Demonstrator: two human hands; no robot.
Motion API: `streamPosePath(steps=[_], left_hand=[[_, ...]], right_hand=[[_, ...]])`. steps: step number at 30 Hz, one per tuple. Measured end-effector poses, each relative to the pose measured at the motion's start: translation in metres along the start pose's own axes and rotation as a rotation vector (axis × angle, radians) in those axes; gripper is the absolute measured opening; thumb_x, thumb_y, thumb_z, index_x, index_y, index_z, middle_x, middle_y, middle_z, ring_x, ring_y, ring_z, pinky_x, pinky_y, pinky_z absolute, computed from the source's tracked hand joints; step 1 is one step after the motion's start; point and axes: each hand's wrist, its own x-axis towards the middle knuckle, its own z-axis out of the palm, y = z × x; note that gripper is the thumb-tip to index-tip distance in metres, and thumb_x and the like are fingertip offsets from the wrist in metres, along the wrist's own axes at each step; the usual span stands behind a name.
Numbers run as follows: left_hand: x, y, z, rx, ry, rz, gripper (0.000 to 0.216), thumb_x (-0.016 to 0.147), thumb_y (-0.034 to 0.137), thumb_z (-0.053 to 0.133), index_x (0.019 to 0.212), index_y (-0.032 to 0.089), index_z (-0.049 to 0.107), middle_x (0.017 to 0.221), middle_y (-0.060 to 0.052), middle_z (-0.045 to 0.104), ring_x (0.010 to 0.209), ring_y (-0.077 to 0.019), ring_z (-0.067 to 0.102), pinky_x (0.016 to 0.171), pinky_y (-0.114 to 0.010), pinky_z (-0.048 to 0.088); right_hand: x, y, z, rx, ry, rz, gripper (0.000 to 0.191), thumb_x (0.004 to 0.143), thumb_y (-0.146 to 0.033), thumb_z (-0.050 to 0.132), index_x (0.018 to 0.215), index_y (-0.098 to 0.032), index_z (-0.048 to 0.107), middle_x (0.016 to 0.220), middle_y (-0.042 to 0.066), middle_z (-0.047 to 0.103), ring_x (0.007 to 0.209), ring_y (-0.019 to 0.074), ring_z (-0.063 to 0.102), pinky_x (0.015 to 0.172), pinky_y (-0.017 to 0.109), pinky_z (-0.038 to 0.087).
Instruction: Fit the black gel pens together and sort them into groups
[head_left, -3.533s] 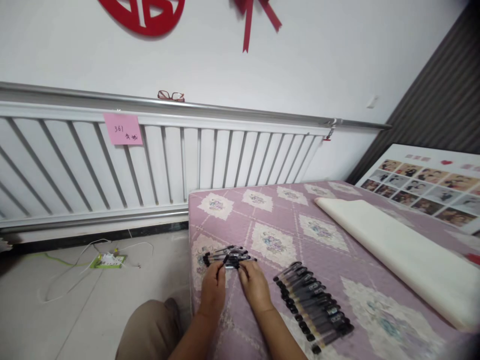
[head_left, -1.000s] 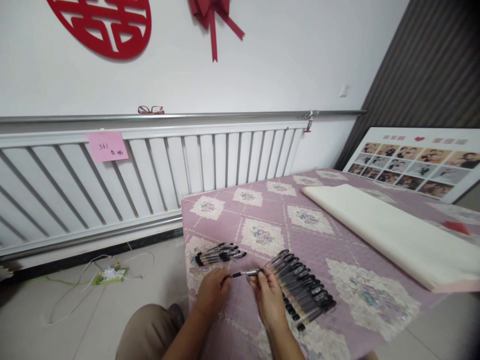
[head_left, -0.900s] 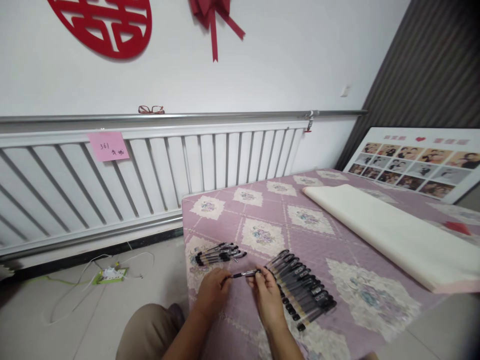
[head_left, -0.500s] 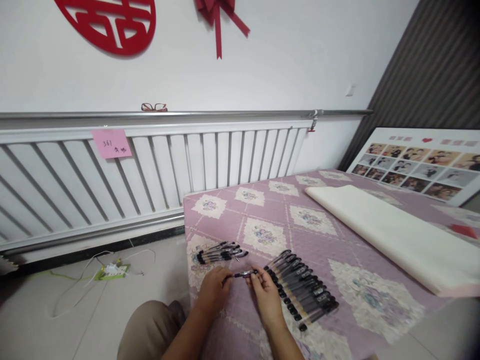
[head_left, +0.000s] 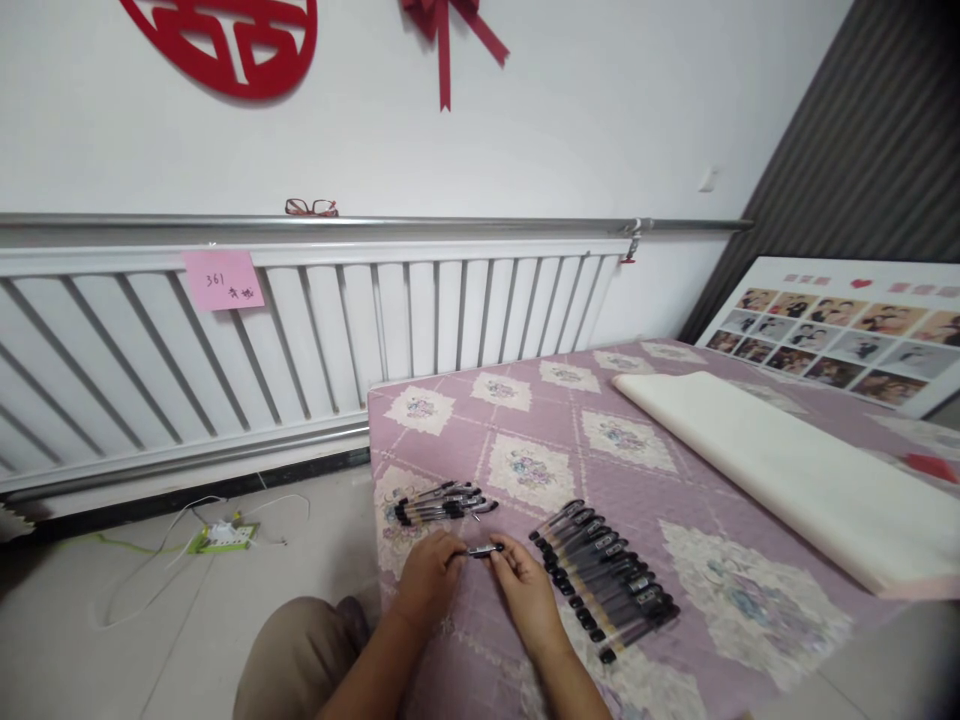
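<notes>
Left of a row of pens (head_left: 609,568), two forearms reach forward; left hand (head_left: 431,572) and right hand (head_left: 526,590) pinch opposite ends of one level pen (head_left: 484,551).

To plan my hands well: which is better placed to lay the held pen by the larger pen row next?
Probably right: the right hand pinches the held pen nearer the larger pen row; the left hand grips the farther end.

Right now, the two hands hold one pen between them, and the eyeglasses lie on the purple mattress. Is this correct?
Not quite: the head view shows the eyeglasses on the metal pipe above the radiator. The left hand and right hand hold one pen between them.
</notes>
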Motion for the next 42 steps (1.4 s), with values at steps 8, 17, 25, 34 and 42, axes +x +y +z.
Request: streamPosePath(steps=[8,17,25,34,42], left_hand=[[0.001,0.002,0.0,0.017,0.004,-0.001,0.02,0.081,0.013,0.046,0.081,0.021,0.064,0.082,-0.001,0.062,0.082,-0.0168,0.057,0.076,-0.027,0.042],[-0.004,0.002,0.007,0.105,-0.043,0.007,0.024,0.085,0.021,0.045,0.103,0.022,0.061,0.098,-0.004,0.064,0.095,-0.0206,0.056,0.086,-0.034,0.043],[-0.003,-0.001,0.009,0.135,-0.06,-0.041,0.031,0.089,0.024,0.034,0.102,0.02,0.062,0.099,-0.007,0.065,0.095,-0.0207,0.057,0.086,-0.032,0.043],[0.005,0.002,0.018,0.167,-0.066,-0.074,0.031,0.087,0.024,0.037,0.104,0.02,0.062,0.101,-0.006,0.067,0.095,-0.0203,0.06,0.086,-0.03,0.042],[0.049,0.061,0.052,0.294,-0.192,-0.024,0.025,0.089,0.02,0.038,0.098,0.019,0.061,0.1,-0.005,0.064,0.095,-0.018,0.058,0.084,-0.027,0.04]], right_hand=[[-0.001,-0.005,0.002,0.064,-0.046,0.016,0.034,0.07,-0.045,0.064,0.096,-0.021,0.066,0.079,0.003,0.068,0.075,0.0209,0.064,0.072,0.033,0.052],[-0.002,0.01,-0.003,0.217,0.188,0.008,0.035,0.074,-0.044,0.061,0.102,-0.022,0.061,0.073,-0.001,0.061,0.068,0.0167,0.061,0.067,0.029,0.052],[-0.009,0.005,-0.001,0.231,0.259,-0.035,0.053,0.071,-0.04,0.065,0.119,-0.019,0.055,0.096,0.007,0.069,0.085,0.0197,0.065,0.078,0.032,0.054],[-0.069,-0.004,-0.019,-0.106,0.095,-0.107,0.023,0.078,-0.039,0.056,0.087,-0.022,0.07,0.083,0.006,0.071,0.078,0.0211,0.066,0.073,0.029,0.052],[-0.068,-0.003,-0.02,-0.052,0.082,-0.102,0.024,0.079,-0.041,0.056,0.082,-0.021,0.068,0.07,0.003,0.065,0.067,0.0182,0.06,0.065,0.026,0.048]])
